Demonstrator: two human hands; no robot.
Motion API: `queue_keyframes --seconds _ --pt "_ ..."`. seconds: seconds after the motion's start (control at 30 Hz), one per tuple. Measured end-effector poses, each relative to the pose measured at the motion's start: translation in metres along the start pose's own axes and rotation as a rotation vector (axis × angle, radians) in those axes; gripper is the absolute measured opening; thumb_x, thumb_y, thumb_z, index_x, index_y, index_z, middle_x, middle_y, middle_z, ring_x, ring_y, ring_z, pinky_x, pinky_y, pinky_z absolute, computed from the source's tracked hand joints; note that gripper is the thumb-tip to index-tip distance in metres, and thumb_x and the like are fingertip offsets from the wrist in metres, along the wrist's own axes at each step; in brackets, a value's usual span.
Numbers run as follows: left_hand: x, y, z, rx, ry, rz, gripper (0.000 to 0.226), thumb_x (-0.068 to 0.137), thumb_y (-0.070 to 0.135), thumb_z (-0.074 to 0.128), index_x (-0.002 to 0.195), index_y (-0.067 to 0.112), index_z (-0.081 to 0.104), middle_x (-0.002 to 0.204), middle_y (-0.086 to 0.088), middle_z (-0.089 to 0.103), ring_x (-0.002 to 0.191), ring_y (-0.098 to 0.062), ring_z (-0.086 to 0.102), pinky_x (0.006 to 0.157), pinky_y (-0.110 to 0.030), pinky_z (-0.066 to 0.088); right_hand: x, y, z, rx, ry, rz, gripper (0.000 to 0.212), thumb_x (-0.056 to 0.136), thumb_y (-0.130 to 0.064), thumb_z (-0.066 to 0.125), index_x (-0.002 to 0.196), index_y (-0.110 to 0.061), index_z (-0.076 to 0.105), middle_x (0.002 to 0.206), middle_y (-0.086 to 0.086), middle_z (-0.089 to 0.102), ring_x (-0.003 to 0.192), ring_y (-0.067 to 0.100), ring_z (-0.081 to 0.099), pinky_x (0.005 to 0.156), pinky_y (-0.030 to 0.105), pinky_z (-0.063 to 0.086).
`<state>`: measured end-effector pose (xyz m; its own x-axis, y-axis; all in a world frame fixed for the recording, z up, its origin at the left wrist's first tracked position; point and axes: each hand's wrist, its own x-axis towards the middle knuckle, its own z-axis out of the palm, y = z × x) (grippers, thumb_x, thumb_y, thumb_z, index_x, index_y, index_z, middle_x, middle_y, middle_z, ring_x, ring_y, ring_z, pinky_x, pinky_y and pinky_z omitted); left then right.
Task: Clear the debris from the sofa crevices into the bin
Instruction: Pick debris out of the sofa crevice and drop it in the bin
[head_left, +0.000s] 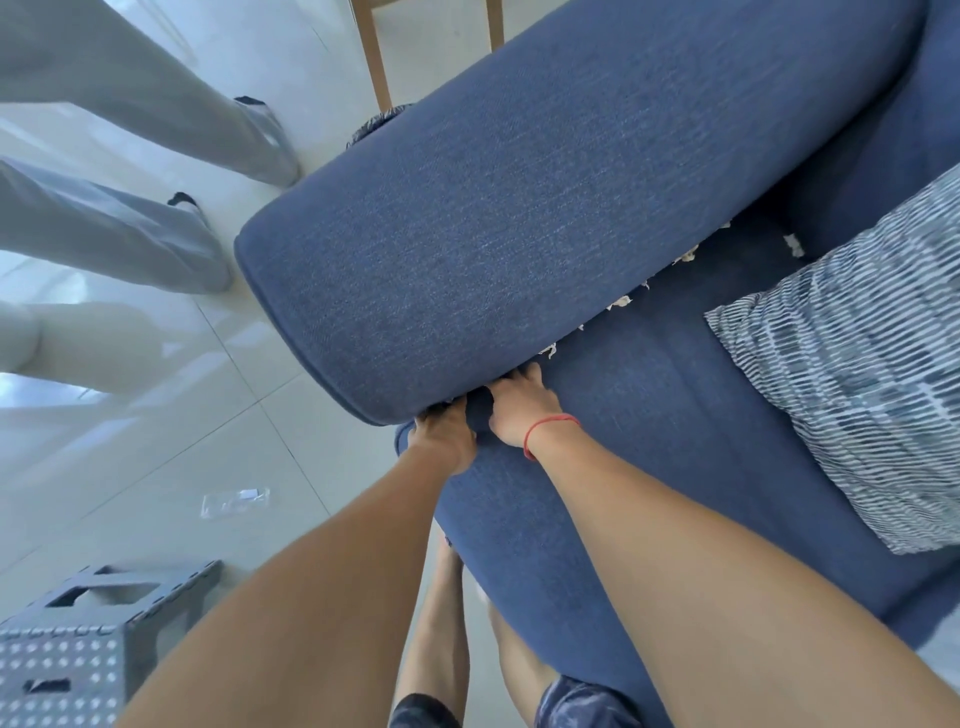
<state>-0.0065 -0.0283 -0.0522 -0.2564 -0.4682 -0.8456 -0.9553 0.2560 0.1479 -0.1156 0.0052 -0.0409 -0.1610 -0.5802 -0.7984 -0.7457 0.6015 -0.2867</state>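
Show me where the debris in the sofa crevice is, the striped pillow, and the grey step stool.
debris (621, 301), head view, pale scraps along the crevice under the armrest.
striped pillow (852, 364), head view, middle of its top face.
grey step stool (78, 649), head view, its dotted top.

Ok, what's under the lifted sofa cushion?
Along the edge of the raised cushion, pale debris scraps lie on the sofa base. Anything further under is hidden. Both hands, left, right, grip its corner.
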Motion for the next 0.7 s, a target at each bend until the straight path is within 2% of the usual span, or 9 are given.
queue_keyframes --seconds 0.13,0.23,0.33,0.5,0.6,0.7 --pt "-0.004 -0.004 0.001 -0.017 0.016 -0.036 0.067 0.097 0.034 0.048 0.153 0.025 0.012 0.158 -0.006 0.023 0.146 -0.029 0.021 0.114 -0.041 0.028 -0.005 0.003 0.0 0.057 0.096 -0.019 0.048 0.09 -0.008 0.051 0.137 -0.016 0.047 0.141 0.005 0.046 0.135 0.03 0.028 0.097 0.045 0.045" --pt "-0.009 -0.009 0.001 -0.026 0.065 -0.01 0.064 0.096 0.036 0.049 0.151 0.022 0.021 0.152 -0.008 0.035 0.141 -0.03 0.033 0.111 -0.042 0.034 -0.01 0.003 0.004 0.151 0.238 -0.019 0.034 0.089 -0.004 0.051 0.121 -0.011 0.06 0.13 0.008 0.055 0.13 0.028 0.036 0.088 0.041 0.048" --pt "-0.012 -0.014 0.002 -0.039 0.094 0.031 0.061 0.095 0.035 0.051 0.149 0.019 0.028 0.146 -0.01 0.045 0.135 -0.031 0.041 0.109 -0.041 0.038 -0.016 0.002 0.004 0.273 0.337 0.01 0.022 0.09 -0.006 0.052 0.108 -0.006 0.063 0.123 0.012 0.058 0.122 0.029 0.046 0.081 0.039 0.049" --pt "-0.018 -0.017 -0.001 -0.08 0.134 0.06 0.056 0.097 0.029 0.05 0.149 0.019 0.032 0.145 -0.01 0.048 0.133 -0.031 0.045 0.108 -0.036 0.039 -0.021 0.002 -0.005 0.406 0.351 0.077 0.019 0.093 -0.016 0.051 0.105 -0.008 0.063 0.118 0.014 0.061 0.111 0.035 0.057 0.079 0.037 0.048" --pt "-0.016 -0.021 0.0 -0.102 0.156 0.07 0.05 0.098 0.023 0.047 0.147 0.018 0.038 0.143 -0.011 0.051 0.13 -0.032 0.048 0.107 -0.036 0.041 -0.025 0.008 -0.008 0.425 0.313 0.091 0.021 0.094 -0.018 0.05 0.11 -0.011 0.063 0.118 0.011 0.065 0.108 0.034 0.061 0.08 0.034 0.048" --pt "-0.015 -0.017 -0.002 -0.111 0.104 0.064 0.051 0.099 0.022 0.043 0.149 0.026 0.031 0.149 -0.009 0.044 0.134 -0.032 0.044 0.11 -0.037 0.038 -0.029 0.012 -0.008 0.453 0.288 0.085 0.023 0.094 -0.014 0.05 0.112 -0.013 0.064 0.12 0.009 0.066 0.109 0.032 0.063 0.085 0.035 0.05"
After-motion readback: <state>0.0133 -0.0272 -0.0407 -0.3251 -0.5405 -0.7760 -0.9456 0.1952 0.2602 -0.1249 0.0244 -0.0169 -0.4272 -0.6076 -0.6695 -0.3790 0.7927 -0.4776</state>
